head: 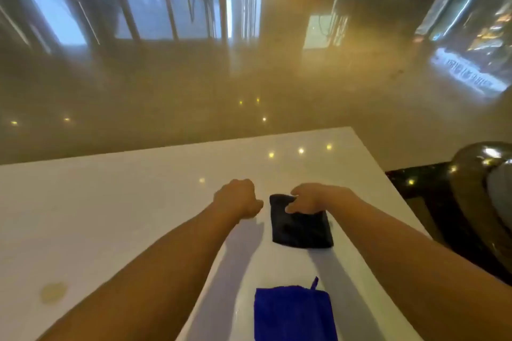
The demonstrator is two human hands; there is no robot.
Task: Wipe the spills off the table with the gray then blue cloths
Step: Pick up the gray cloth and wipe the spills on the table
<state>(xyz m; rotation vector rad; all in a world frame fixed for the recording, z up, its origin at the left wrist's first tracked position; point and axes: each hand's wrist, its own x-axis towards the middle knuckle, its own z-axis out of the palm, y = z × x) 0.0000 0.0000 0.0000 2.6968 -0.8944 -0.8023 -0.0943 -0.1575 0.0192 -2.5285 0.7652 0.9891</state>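
Note:
A folded dark gray cloth [300, 225] lies flat on the white table [116, 202], right of centre. My right hand [311, 198] rests on the cloth's far edge, its fingers curled over the cloth. Just left of the cloth, my left hand [238, 198] is closed in a loose fist with nothing in it and does not touch the cloth. A folded blue cloth [293, 314] with a small loop lies near the table's front edge, between my forearms. A pale yellowish spill [53, 291] sits on the table at the front left.
The table's far edge and right corner [350, 130] border a glossy beige floor [249, 63]. A shiny rounded metal object [482, 191] and a dark speckled surface [432, 188] stand to the right of the table.

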